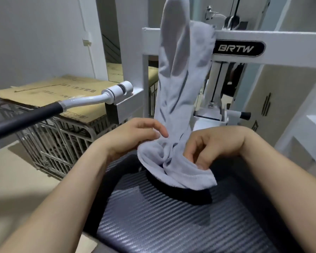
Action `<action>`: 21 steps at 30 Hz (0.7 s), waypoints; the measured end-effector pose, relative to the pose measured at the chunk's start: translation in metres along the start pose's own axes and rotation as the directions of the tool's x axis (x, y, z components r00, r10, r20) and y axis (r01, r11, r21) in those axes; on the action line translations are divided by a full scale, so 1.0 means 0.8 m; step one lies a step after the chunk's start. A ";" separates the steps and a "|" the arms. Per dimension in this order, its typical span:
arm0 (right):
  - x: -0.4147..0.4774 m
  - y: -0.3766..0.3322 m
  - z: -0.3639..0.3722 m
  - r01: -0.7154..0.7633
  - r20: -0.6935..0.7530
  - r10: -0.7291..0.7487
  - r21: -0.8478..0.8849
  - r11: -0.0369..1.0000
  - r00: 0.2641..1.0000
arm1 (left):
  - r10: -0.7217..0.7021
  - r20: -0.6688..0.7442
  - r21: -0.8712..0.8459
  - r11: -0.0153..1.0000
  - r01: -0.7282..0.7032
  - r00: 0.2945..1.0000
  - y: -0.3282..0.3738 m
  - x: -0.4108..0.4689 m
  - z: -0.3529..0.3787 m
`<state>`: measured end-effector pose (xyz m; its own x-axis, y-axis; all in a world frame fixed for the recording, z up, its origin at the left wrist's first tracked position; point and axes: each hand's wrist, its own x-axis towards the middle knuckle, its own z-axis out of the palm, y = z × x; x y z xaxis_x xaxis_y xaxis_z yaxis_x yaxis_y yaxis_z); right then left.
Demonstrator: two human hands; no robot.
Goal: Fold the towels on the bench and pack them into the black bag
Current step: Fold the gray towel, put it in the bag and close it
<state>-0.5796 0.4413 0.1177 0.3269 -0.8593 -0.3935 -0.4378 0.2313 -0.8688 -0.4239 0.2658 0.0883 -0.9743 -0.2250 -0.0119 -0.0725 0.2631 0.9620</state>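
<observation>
While the towel (181, 79) is standing tall in front of the white frame (281, 36), the head view is showing its top running out of sight, so I cannot tell what is holding it up. Its lower end is bunching on the worktop (153, 225) near the far edge, over a dark strip (181, 194) I cannot identify. The right grip (208, 148) is curling its fingers into the bunched hem and pinching it. The left grip (135, 137) is lying against the towel's left side with fingers loosely bent; whether it is clamping cloth I cannot tell. No black bag is showing.

As I judge it, the main risk is the upper end snagging on the frame during a pull, leaving the towel dropping in a heap or sliding off the far edge. Pulling on one firm hold alone would be twisting it and spoiling the fold. The lever (35, 115) is reaching in over the left edge and could be catching cloth or an elbow. Working room is lying toward the near edge; frame parts are crowding the far and right edges.
</observation>
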 end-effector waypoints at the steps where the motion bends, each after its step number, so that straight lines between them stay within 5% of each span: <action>1: -0.001 0.006 0.010 -0.020 -0.015 0.020 -0.024 1.000 1.000 | 0.006 -0.097 0.107 0.994 0.005 0.995 0.000 -0.006 0.013; 3: -0.006 0.019 0.029 -0.065 -0.046 0.063 -0.025 0.998 0.997 | 0.034 -0.151 0.387 0.921 0.028 0.988 -0.003 -0.018 0.038; 5: -0.016 0.027 0.046 -0.091 -0.050 0.091 -0.011 0.996 0.995 | 0.015 -0.102 0.688 0.724 0.059 0.995 -0.013 -0.034 0.066; 7: -0.031 0.023 0.062 -0.159 -0.113 0.150 -0.070 0.985 0.982 | 0.077 -0.206 0.758 0.643 0.110 0.976 -0.023 -0.048 0.089; 9: -0.035 0.025 0.068 -0.296 -0.413 0.209 -0.156 0.942 0.886 | 0.154 -0.353 0.721 0.673 0.164 0.923 -0.025 -0.061 0.105; 12: -0.017 0.031 0.077 -0.415 -0.855 0.101 -0.141 0.899 0.508 | 0.029 -0.293 0.546 0.826 0.142 0.956 -0.012 -0.087 0.122; 13: -0.009 0.028 0.084 -0.475 -0.874 0.068 -0.195 0.858 0.481 | -0.018 -0.171 0.452 0.887 0.095 0.985 -0.006 -0.098 0.130; 15: 0.005 0.025 0.099 -0.562 -0.836 0.034 -0.338 0.755 0.548 | -0.075 0.148 0.340 0.940 0.021 0.986 0.008 -0.124 0.149; 18: 0.019 0.024 0.121 -0.551 -0.825 -0.092 -0.451 0.702 0.558 | -0.180 0.565 0.114 0.984 0.139 0.805 0.020 -0.155 0.156; 19: 0.018 0.025 0.126 -0.551 -0.839 -0.146 -0.464 0.694 0.524 | -0.161 0.570 0.061 0.986 0.153 0.806 0.022 -0.158 0.150; 21: 0.012 0.026 0.137 -0.529 -0.854 -0.195 -0.461 0.713 0.482 | -0.062 0.281 0.079 0.996 0.042 0.958 0.022 -0.148 0.134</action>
<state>-0.4938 0.4877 0.0629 -0.4725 -0.8491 0.2362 -0.8710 0.4089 -0.2724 -0.3326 0.3979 0.0775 -0.9885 0.0317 -0.1481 -0.1298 0.3266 0.9362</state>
